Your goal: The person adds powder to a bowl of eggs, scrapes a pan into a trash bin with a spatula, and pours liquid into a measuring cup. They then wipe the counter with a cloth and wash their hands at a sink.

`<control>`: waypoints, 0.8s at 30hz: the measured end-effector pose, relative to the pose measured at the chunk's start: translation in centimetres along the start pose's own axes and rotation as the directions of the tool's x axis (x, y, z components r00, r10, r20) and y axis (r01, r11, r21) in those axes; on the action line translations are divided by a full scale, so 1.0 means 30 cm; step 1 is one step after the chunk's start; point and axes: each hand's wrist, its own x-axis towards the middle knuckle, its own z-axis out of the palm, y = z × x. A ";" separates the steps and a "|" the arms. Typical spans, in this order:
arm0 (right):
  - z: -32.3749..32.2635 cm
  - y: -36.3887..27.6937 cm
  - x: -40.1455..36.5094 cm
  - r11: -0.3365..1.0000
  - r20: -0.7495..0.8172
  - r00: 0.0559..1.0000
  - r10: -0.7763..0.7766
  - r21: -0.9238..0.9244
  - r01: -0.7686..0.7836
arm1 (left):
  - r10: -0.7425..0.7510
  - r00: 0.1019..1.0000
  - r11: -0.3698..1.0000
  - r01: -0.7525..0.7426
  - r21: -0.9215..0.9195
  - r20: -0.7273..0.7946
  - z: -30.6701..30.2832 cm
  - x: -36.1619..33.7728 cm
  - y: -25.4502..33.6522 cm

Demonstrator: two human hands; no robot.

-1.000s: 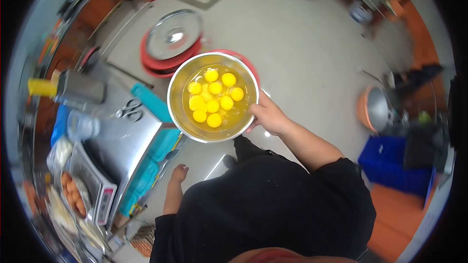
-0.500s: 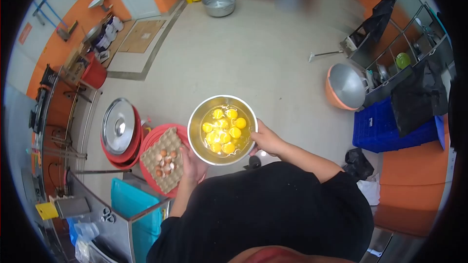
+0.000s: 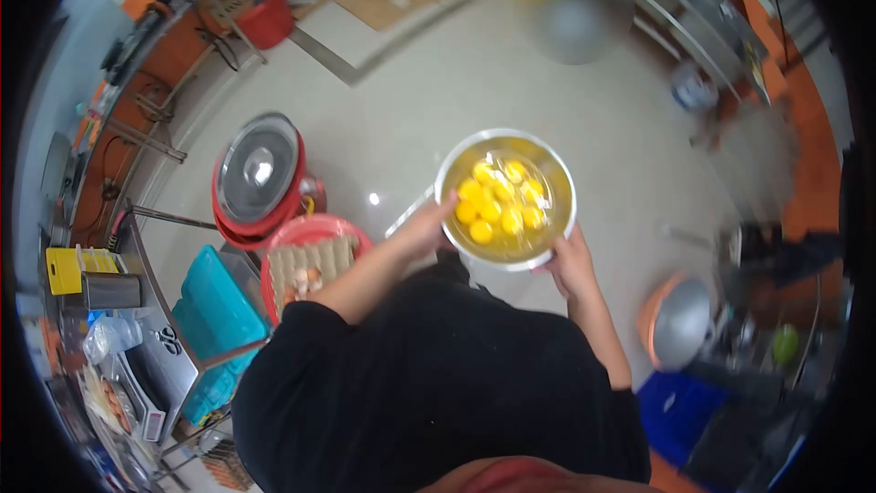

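Note:
A round metal bowl (image 3: 449,166) holds several raw egg yolks (image 3: 490,211) in clear egg white. My left hand (image 3: 427,225) grips the bowl's left rim, thumb over the edge. On the lower right rim my right hand (image 3: 569,262) is closed, its fingers partly hidden under the bowl. Left of my left forearm, a cardboard egg tray (image 3: 315,260) with several eggshells (image 3: 308,279) rests on a red tub (image 3: 350,226), partly covered by my arm.
A metal lid (image 3: 260,164) lies on red basins at the left. Beside the steel table (image 3: 164,338) is a teal crate (image 3: 219,303). At the right stand a wide metal basin (image 3: 683,319) and a blue crate (image 3: 680,413). A blurred shape (image 3: 573,14) stands at the top.
The bowl has moved right and slightly up in view. My left hand has come off the egg tray's side and now holds the bowl's rim. The whole view has turned.

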 end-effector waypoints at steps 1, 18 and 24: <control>0.014 -0.044 0.089 1.000 0.021 1.000 0.003 -0.004 -0.003 | -0.017 0.998 0.999 0.015 0.041 0.060 -0.036 0.062 0.070; 0.685 -0.617 1.547 0.987 0.478 0.875 0.076 -0.163 0.004 | 0.405 0.288 0.836 0.268 0.479 -0.868 -1.379 0.607 0.366; 1.139 -0.698 1.965 0.973 0.699 0.699 0.151 -0.229 0.019 | -0.150 -0.093 0.699 0.694 -0.172 -0.984 -1.141 0.144 -0.080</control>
